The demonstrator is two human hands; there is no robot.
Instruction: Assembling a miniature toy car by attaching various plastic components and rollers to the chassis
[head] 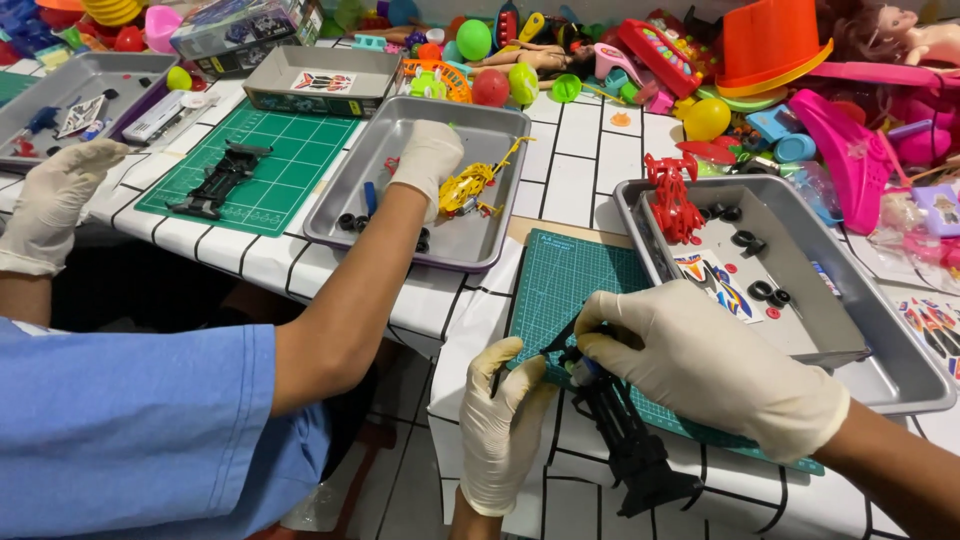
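I am seeing my left hand and right hand, both in cream latex gloves, curling closed around a black plastic toy-car chassis lying on the green gridded cutting mat; my right palm is hiding its front end. Just beyond, a grey metal tray is holding a red frame. Farther left, a co-worker's gloved hand is touching yellow parts

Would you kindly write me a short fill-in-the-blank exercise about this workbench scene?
1. Both of the wearer's hands, left hand and right hand, wear pale ____ .
2. They hold a ____ toy car chassis.
3. The co-worker's hand reaches into a tray beside a ____ car body.

Missing: gloves; black; yellow
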